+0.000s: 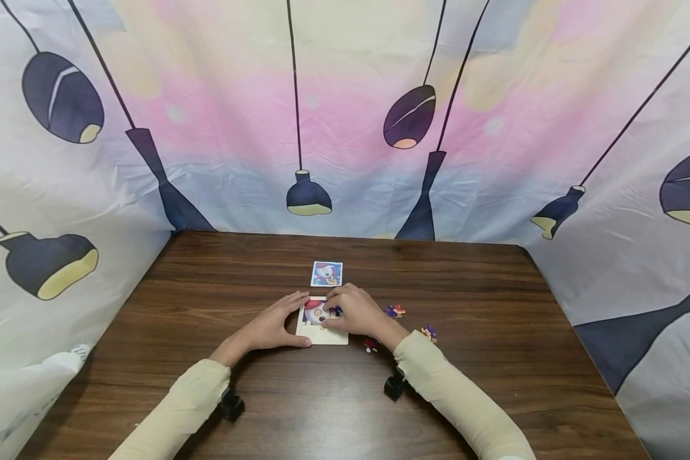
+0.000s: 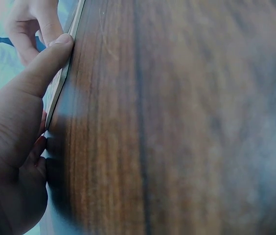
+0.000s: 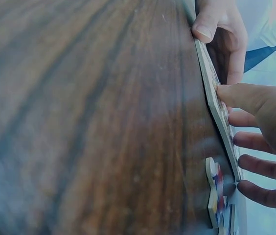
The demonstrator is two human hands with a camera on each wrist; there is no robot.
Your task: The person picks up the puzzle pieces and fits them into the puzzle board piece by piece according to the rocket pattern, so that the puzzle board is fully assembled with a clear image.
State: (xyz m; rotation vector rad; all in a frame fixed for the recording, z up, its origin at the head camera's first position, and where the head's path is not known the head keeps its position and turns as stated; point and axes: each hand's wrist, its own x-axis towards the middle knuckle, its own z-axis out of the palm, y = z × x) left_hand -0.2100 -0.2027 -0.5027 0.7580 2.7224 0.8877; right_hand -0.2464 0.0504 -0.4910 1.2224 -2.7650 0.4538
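Observation:
A square puzzle board point(image 1: 322, 337) with a pale frame lies on the table. Its upper part shows a white cartoon face with red above it, and its lower part is bare. My left hand point(image 1: 270, 324) grips the board from the left, thumb at the lower corner, fingers at the upper edge. Over the board's right side, my right hand point(image 1: 353, 311) has thumb and fingers bent about a dark blue puzzle piece point(image 1: 337, 311), partly hidden by the hand. In the right wrist view, the right fingertips point(image 3: 243, 161) touch the board near its edge.
A printed picture card point(image 1: 326, 273) lies behind the board. Loose puzzle pieces sit to the right: a purple and orange group point(image 1: 395, 311), another group point(image 1: 429, 333) farther right, and a red piece point(image 1: 370, 345) below the right wrist. A printed curtain point(image 1: 356, 211) hangs behind the wooden table point(image 1: 218, 402).

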